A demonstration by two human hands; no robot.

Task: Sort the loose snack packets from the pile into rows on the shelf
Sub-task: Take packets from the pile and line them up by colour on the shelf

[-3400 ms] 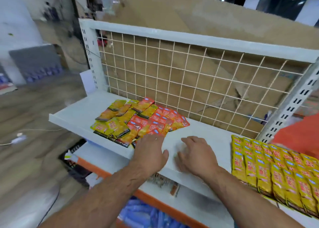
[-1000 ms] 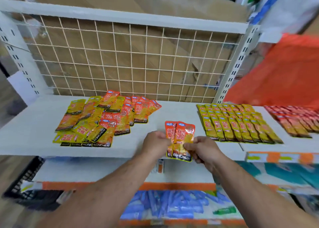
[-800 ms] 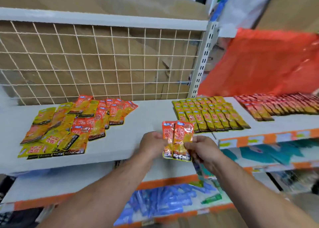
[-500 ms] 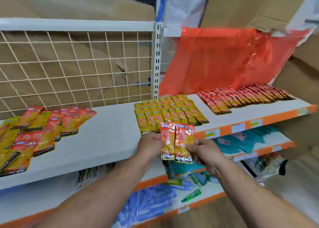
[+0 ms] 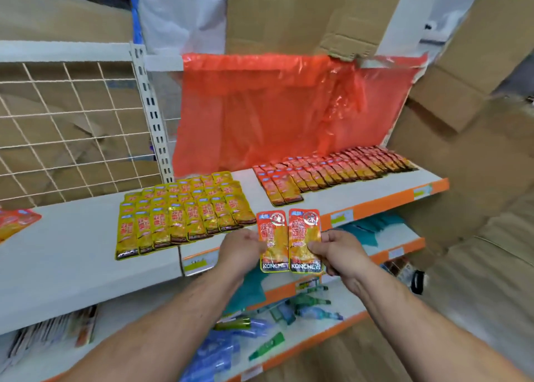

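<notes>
Spanning the view L to R, a white metal shelf w/ an orange-trimmed front edge on its R section carries the stock. Behind it stand big brown cardboard sheets. A crinkled red-orange plastic sheet hangs across the back of the R section. A white wire-grid back panel closes the L section.

On the shelf top, a block of yellow foil packets lies in overlapping rows near the middle. To its R, apart from it, red-orange foil packets lie in overlapping rows running toward the far R end. Lower shelf below holds scattered blue and green items; too blurred to ID.

Both forearms reach in from the bottom. Left hand & right hand each pinch an outer edge of two orange-and-yellow foil snack packets. These are held upright, side by side w/ edges touching, "KONCHEW" along the bottom. They sit in the air just in front of the shelf edge, between the yellow block and the red-orange rows.

At far L edge, only a corner of the loose pile shows on the shelf, well apart from the hands.
</notes>
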